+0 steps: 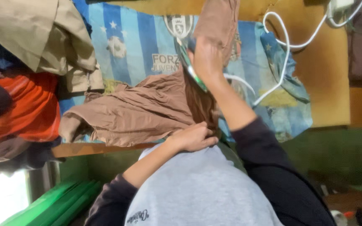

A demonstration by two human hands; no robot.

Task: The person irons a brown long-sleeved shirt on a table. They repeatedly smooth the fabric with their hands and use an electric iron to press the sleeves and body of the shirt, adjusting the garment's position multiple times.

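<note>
At the near edge of the wooden desk point(332, 71), a crumpled brown thin-fabric garment point(135, 111) lies across a blue-and-white striped printed cloth point(135, 42) that covers the desk top. The right hand point(206, 56) is out over the middle of that cloth, fingers curled tight round the handle of a green-and-white electric iron point(191, 67), its white cord point(281, 54) looping off toward the far right corner. Part of the garment runs on beyond the iron toward the far edge. The left hand point(193, 137) sits right at the near edge, fingers bunched and pinching a gathered fold of the brown fabric, pulling it toward the body.

Doing this pass well likely means keeping that near fold taut so the strip under the iron lies flat, and keeping the pinching fingers well clear of the soleplate. The cord looks slack enough, though it could snag the cloth's rumpled right end.

At the left end, a beige garment point(34, 33) and an orange one point(26, 109) sit piled.
</note>
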